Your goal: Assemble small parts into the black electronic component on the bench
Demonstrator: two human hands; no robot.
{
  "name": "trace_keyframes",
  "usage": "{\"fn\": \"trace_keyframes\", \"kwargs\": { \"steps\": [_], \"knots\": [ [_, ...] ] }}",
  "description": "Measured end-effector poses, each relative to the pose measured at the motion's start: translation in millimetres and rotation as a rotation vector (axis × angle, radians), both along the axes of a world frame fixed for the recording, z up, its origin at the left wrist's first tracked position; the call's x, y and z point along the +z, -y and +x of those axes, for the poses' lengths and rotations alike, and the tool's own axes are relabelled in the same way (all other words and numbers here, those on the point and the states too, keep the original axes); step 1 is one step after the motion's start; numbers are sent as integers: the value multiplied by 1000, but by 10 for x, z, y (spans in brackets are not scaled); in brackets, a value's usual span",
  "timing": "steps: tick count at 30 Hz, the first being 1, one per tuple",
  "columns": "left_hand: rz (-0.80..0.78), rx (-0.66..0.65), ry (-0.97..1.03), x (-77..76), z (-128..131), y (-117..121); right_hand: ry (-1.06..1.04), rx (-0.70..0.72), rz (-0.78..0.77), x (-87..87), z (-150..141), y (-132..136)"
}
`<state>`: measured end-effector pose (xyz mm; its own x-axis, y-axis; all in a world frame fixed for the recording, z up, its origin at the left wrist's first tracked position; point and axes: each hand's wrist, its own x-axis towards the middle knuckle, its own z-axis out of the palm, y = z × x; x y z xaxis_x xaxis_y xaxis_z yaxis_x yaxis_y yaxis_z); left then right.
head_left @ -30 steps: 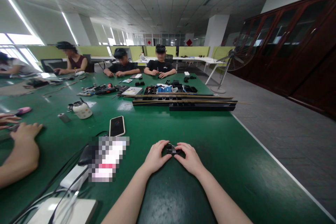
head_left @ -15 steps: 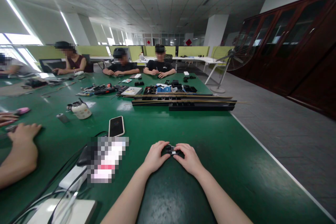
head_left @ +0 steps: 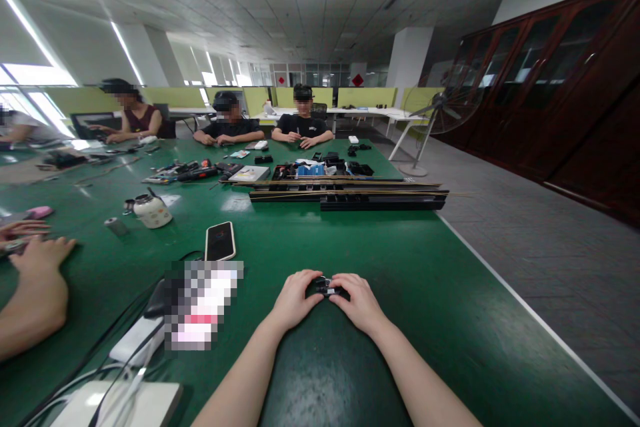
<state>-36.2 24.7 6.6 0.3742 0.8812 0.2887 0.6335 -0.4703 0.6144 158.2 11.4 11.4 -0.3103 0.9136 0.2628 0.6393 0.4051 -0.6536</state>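
Note:
A small black device with a shiny metallic part and a little white patch lies between my hands, low over the green table. My left hand grips its left end, thumb below and fingers curled above. On the right end, my right hand pinches it the same way. The fingers cover both ends, and the device is too small to name its kind. Whether it rests on the tabletop I cannot tell.
To the left lie a phone, a blurred-out bright item, a white power bank-like box and cables. A white jar stands farther back. Long black rails with thin rods cross the table ahead. A neighbour's arm rests at left.
My hands and the black device stay almost where they were. The whole view has shifted very slightly. At far left, the neighbour's hands have moved a little.

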Motion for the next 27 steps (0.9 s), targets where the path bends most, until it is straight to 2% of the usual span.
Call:
{"fn": "trace_keyframes", "kwargs": {
  "steps": [9, 15, 20, 27],
  "knots": [
    [-6, 4, -2, -23, -11, -3, -187, -17, -12, -63, 25, -32],
    [-7, 8, -4, -15, -3, -1, -319, -65, -50, -38, 31, -38],
    [-8, 14, -6, 1, 2, 7, -360, -131, -115, -36, 43, -39],
    [-10, 24, -9, 2, 1, 12, -436, -142, -148, -29, 55, -52]
  ]
}}
